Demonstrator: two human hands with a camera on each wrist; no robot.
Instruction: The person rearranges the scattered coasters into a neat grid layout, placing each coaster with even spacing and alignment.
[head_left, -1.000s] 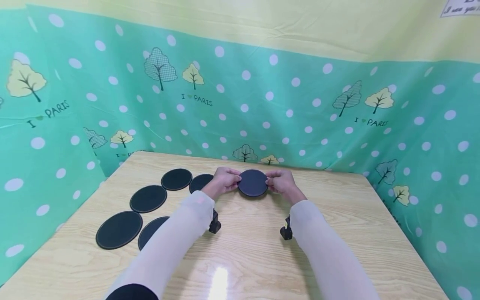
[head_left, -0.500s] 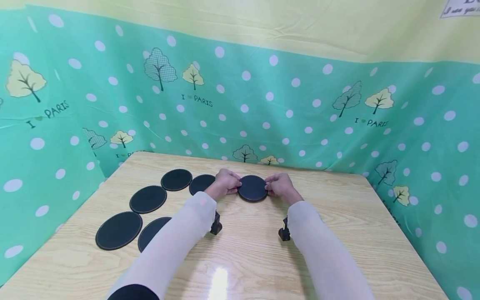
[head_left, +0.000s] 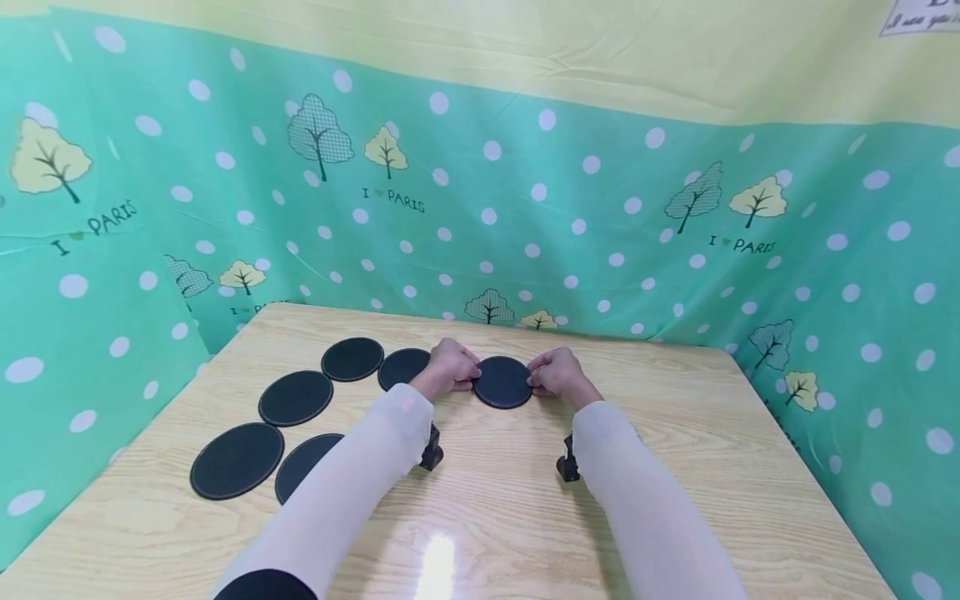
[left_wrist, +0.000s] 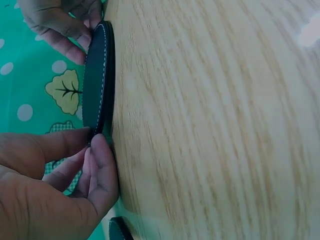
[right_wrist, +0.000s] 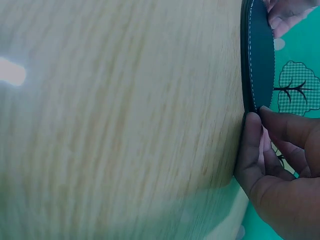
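A round black coaster (head_left: 503, 382) with a stitched rim is near the back of the table, between my two hands. My left hand (head_left: 452, 367) pinches its left edge, thumb on top and fingertips below, as the left wrist view shows at the coaster (left_wrist: 95, 82). On the opposite edge my right hand (head_left: 558, 377) pinches it likewise; the right wrist view shows thumb and forefinger meeting at the coaster's rim (right_wrist: 260, 65). A dark layer shows just beneath the coaster in both wrist views; whether it is a second coaster or a shadow I cannot tell.
Several more black coasters lie flat on the wooden table (head_left: 675, 467) to the left, including the back one (head_left: 352, 359), the front one (head_left: 237, 461) and one partly behind my left hand (head_left: 402, 367). My left sleeve covers part of another coaster (head_left: 303, 462). A green curtain (head_left: 525, 208) hangs behind.
Both hands have brought the coaster slightly toward me and lower, and it now appears flatter. The coasters on the left have stayed in place.
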